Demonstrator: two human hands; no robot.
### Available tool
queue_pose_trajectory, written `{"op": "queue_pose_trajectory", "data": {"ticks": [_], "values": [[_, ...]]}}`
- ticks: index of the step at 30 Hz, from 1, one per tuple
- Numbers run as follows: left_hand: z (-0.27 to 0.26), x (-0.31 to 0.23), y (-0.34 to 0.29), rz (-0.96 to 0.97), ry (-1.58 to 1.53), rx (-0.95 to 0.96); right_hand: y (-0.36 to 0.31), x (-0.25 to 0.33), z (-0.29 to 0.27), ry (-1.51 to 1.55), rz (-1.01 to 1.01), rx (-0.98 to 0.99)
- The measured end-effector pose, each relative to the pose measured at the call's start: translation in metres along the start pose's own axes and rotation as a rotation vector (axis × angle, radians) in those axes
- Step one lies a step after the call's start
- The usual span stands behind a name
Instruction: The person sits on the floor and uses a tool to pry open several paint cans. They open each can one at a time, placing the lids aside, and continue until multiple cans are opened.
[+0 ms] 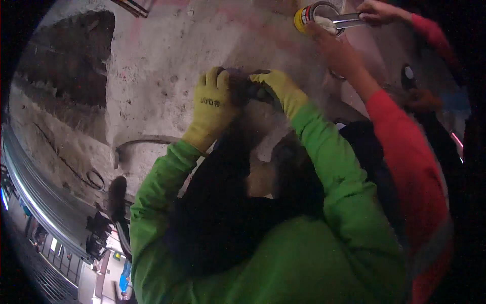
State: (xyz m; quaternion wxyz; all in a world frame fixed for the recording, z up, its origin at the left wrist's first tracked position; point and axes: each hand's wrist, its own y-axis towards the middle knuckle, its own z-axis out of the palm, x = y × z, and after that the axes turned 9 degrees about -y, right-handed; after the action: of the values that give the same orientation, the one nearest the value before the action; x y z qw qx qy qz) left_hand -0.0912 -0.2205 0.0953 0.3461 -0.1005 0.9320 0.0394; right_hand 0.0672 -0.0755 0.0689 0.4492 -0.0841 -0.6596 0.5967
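Where the left hand (210,101) and the right hand (281,88) come together, toward twelve o'clock in the head view, a dark object (245,88) sits between them, too murky to identify. Dark lettering marks the back of the left of two yellow gloves (206,121); the left fingers curl against the object's left side, and the right ones bend over it, grasping from the right. At one o'clock, a co-worker's bare hand (331,45) holds a round tin (302,19) with a yellow, red and black label, and another bare hand (374,11) holds a flat metal tool (348,20) at its mouth, beside a pale lump (325,24). Wrinkled green sleeves (329,147) cover the wearer's arms. Behind the gloves spreads a rough, pitted grey surface (157,55), concrete-like, with a ragged dark hollow (71,55) at ten o'clock. A curved dark strip (144,141) lies at nine, ribbed shiny metal (48,202) at eight, and a small figure in blue (124,277) appears at seven in a brighter part of the room.
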Motion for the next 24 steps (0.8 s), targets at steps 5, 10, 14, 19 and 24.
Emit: {"op": "queue_pose_trajectory", "data": {"ticks": [5,10,14,19,24], "values": [[-0.005,-0.003,-0.005,-0.07,-0.034,0.023,-0.016,-0.007,0.003,-0.383,-0.276,-0.128],[-0.004,-0.001,-0.006,-0.039,-0.029,-0.005,-0.041,-0.017,0.019,-1.009,-0.71,-0.435],[0.001,-0.002,-0.011,-0.009,0.0,-0.078,-0.041,0.005,0.014,-0.491,-0.156,-0.17],[0.003,-0.01,-0.011,0.012,0.039,-0.147,-0.011,-0.028,-0.012,0.363,-0.014,0.49],[0.002,-0.009,-0.018,-0.031,0.034,-0.121,-0.016,-0.035,0.007,0.349,0.052,0.124]]}}
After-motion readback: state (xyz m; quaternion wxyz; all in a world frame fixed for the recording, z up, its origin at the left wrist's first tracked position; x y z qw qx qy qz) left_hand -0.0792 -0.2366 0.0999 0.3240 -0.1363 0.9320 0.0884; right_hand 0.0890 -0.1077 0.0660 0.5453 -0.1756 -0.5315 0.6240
